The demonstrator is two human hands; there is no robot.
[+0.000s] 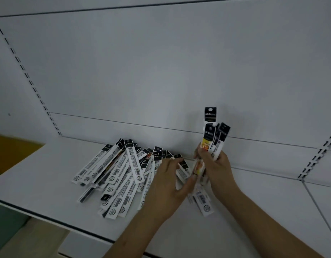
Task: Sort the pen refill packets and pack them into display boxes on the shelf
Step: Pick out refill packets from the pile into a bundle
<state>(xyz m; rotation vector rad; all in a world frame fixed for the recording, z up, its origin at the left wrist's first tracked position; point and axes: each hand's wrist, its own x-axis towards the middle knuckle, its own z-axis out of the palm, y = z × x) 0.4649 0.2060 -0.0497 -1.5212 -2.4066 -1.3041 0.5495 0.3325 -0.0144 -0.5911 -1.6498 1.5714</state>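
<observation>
A: From the head camera, where are the refills?

B: Most lie in a loose fan, the pile of packets [123, 175], on the white shelf [39, 174], overlapping one another, black header tabs mostly toward the back panel [161, 71]. A smaller share is off the shelf, in the right hand.

A: How is that hand holding them?

B: The right hand [216, 164] is closed round a held bundle [213, 138] of packets standing roughly upright, tabs on top, tails hanging below the palm. I would judge upright keeps the printed headers readable and the edges squared for boxing.

A: And the left?

B: The left hand [170, 183] is over the right edge of the pile, fingers curled, thumb and forefinger seemingly pinching a single packet [183, 169] just beside the bundle. It looks like it is being fed across to join the others, though the grip is partly blurred.

A: Any display boxes?

B: None visible here. Slotted uprights [26, 71] run down the panel, and coloured surfaces [10, 149] show at the left edge.

A: So how far along?

B: Early, I would say: far more packets lie on the shelf than are gathered.
</observation>
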